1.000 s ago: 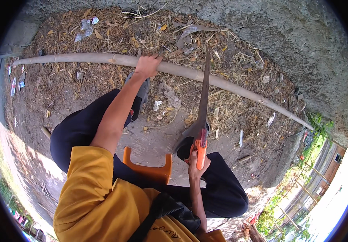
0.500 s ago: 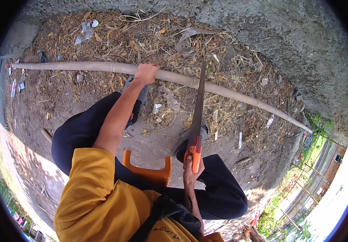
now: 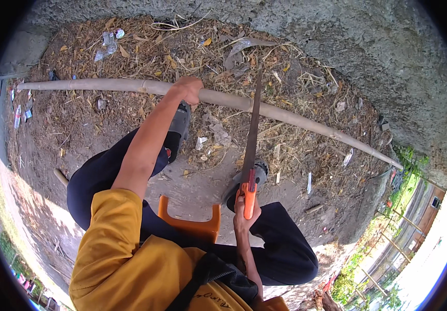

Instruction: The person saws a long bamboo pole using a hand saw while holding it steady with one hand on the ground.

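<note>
A long bamboo pole (image 3: 296, 119) stretches from the far left to the right, raised over my left shoe (image 3: 181, 126). My left hand (image 3: 188, 90) is closed around it, left of the middle. To the right of that hand, the blade of a handsaw (image 3: 251, 140) lies across the pole near a node, its tip reaching past the far side. Closed on the saw's orange handle is my right hand (image 3: 246, 211), low and close to my right knee. Whether the teeth have cut into the bamboo, I cannot tell.
I sit on an orange plastic stool (image 3: 202, 226). Dry leaves and straw (image 3: 145, 57) cover the ground beyond the pole, with scraps of plastic (image 3: 108, 45) among them. A rough concrete wall (image 3: 368, 57) borders the far and right side. A plastic bottle (image 3: 17, 116) lies at the left.
The saw has slid slightly forward, its tip now farther beyond the pole. My left hand has turned a little on the pole, and more of my left shoe shows.
</note>
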A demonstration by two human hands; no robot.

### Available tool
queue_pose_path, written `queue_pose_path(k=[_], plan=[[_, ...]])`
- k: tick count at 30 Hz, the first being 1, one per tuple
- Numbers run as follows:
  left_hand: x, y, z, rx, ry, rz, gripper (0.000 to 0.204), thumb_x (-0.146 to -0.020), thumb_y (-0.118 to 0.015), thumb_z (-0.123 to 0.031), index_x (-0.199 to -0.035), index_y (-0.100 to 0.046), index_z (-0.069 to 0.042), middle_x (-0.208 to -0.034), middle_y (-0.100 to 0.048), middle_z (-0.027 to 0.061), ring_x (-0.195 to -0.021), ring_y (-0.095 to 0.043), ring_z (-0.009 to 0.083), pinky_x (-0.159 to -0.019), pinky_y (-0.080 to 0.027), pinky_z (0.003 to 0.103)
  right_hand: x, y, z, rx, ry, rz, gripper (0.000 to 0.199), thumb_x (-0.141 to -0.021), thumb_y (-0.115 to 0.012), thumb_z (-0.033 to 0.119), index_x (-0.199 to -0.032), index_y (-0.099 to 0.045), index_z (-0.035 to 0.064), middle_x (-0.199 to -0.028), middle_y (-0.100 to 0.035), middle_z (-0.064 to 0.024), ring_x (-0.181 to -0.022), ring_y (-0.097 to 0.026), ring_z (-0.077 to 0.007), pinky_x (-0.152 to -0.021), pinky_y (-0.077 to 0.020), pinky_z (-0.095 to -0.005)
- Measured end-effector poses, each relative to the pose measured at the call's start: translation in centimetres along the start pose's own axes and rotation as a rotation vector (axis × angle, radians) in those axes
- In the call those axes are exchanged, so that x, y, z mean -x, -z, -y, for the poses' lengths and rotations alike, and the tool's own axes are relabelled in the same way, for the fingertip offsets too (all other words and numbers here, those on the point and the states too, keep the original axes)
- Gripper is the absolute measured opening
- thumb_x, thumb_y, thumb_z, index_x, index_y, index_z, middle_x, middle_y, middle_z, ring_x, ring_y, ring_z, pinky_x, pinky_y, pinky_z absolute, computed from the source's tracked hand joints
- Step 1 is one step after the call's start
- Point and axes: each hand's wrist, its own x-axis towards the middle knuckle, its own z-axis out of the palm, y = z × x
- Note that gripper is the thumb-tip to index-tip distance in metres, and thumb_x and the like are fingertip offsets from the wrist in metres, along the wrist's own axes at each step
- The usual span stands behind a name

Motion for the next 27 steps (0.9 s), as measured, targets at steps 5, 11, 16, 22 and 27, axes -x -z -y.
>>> queue_pose_path(k=[5,11,16,22,27], plan=[[0.8,-0.2,-1.0,-0.03,-0.047,-0.134,0.04,-0.064,-0.075,-0.015,-0.103,-0.076,-0.01,-0.107,-0.074,0.0141,-0.105,-0.07,0.031,-0.092,-0.056,0.042,0.2,-0.6,-1.4,-0.008,0.059,-0.009,0.03,-0.092,-0.061,0.006,-0.118,-0.065,-0.0078,-0.096,-0.068,-0.0058,-0.081,-0.062,-0.0094,-0.076,-0.0515,-0.0242],[0.6,0.4,-0.5,0.013,0.014,-0.03,0.04,-0.065,-0.074,-0.015,-0.104,-0.076,-0.009,-0.108,-0.074,0.0147,-0.105,-0.07,0.0303,-0.093,-0.056,0.041,-2.0,-2.6,-2.5,-0.079,0.086,-0.012,0.027,-0.09,-0.059,0.001,-0.115,-0.067,-0.005,-0.086,-0.065,-0.0008,-0.076,-0.058,-0.0069,-0.069,-0.0482,-0.0237],[-0.2,0.4,-0.3,-0.023,0.003,0.005,0.037,-0.065,-0.071,-0.012,-0.102,-0.076,-0.007,-0.105,-0.074,0.0154,-0.102,-0.071,0.0327,-0.09,-0.057,0.042,-6.3,-4.2,-1.5,0.062,0.072,0.023,0.009,-0.089,-0.061,0.001,-0.095,-0.066,-0.0038,-0.075,-0.059,0.0016,-0.068,-0.053,-0.0051,-0.061,-0.0444,-0.0247],[-0.7,-0.2,0.7,0.0,-0.001,0.007,0.039,-0.061,-0.072,-0.011,-0.1,-0.077,-0.008,-0.102,-0.074,0.0155,-0.1,-0.071,0.0324,-0.088,-0.058,0.041,-2.3,-3.3,-4.4,0.247,0.264,0.017,0.01,-0.08,-0.069,0.005,-0.089,-0.067,0.0,-0.059,-0.05,-0.0014,-0.051,-0.047,-0.0069,-0.051,-0.0425,-0.028],[-0.5,1.2,0.1,0.053,-0.008,0.036,0.038,-0.053,-0.07,-0.008,-0.09,-0.077,-0.005,-0.094,-0.075,0.0158,-0.09,-0.073,0.0312,-0.077,-0.059,0.041,-4.1,-3.2,-4.4,0.293,0.211,0.084,0.006,-0.083,-0.068,0.001,-0.086,-0.062,-0.0011,-0.067,-0.051,0.0033,-0.062,-0.047,-0.004,-0.057,-0.04,-0.0243]])
